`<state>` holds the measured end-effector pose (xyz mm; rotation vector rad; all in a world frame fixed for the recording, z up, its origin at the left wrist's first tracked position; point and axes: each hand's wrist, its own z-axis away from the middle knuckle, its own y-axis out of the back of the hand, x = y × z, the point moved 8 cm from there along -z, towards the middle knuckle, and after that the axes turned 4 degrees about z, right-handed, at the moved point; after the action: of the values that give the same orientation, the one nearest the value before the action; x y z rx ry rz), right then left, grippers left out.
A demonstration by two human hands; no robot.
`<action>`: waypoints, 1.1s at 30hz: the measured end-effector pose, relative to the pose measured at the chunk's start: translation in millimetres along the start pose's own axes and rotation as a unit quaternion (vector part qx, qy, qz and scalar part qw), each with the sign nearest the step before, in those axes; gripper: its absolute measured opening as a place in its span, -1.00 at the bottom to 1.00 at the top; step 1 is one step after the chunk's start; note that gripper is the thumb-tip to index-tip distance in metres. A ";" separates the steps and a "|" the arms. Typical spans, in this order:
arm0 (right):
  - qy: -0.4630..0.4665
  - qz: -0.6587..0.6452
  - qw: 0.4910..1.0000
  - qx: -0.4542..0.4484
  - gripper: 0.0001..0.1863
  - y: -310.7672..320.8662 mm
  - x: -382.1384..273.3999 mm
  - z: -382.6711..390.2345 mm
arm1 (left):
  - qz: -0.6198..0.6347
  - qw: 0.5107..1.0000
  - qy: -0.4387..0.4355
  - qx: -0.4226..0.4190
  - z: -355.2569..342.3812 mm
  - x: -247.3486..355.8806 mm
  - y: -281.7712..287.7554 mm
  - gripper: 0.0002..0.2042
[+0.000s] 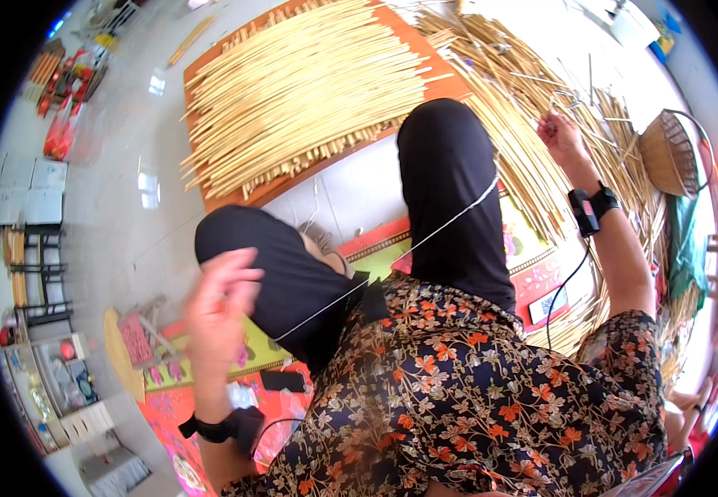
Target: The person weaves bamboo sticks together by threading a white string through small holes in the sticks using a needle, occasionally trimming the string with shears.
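Observation:
My left hand [222, 290] is raised beside my left knee, blurred by motion, so its fingers cannot be made out well. Out to the right, my right hand [559, 137] hovers over loose straw-coloured stalks [533, 166] with its fingers curled in; what they hold, if anything, is too small to tell. A thin white string [425, 240] runs slantwise across my lap, over both dark-trousered legs. Ahead of my knees, many pale cut stalks [309, 91] lie side by side in a broad layer on a reddish-brown board [450, 83].
A round woven basket [669, 153] stands at the far right, beside a green cloth [686, 240]. Under me is a colourful patterned mat [276, 414]. Red plastic bags [62, 128] and shelves [60, 373] line the left side. A pinkish block [137, 338] lies at the mat's left edge.

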<state>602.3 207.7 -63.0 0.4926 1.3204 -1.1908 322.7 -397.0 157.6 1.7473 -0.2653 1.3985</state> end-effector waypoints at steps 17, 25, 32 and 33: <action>-0.085 -0.109 0.988 0.066 -0.90 34.0 61.7 34.2 | 0.385 0.907 0.167 -0.025 -1.0 -36.0 -42.3 -0.93; -0.121 -0.006 0.992 0.045 -0.92 38.0 90.4 45.8 | 0.352 0.910 0.196 -0.098 -7.6 -25.3 -64.8 -0.95; -0.145 0.608 0.780 0.022 -0.71 132.3 183.3 101.1 | 0.381 0.894 0.202 -0.124 -10.3 -32.5 -90.5 -0.95; -0.114 0.654 0.748 0.012 -0.71 121.6 195.7 119.2 | 0.385 0.895 0.189 -0.122 -8.4 -35.1 -86.9 -0.95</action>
<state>728.1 79.3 -249.9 1.0117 0.4475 -0.0450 359.5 -349.7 84.9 1.1500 -0.9461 2.1138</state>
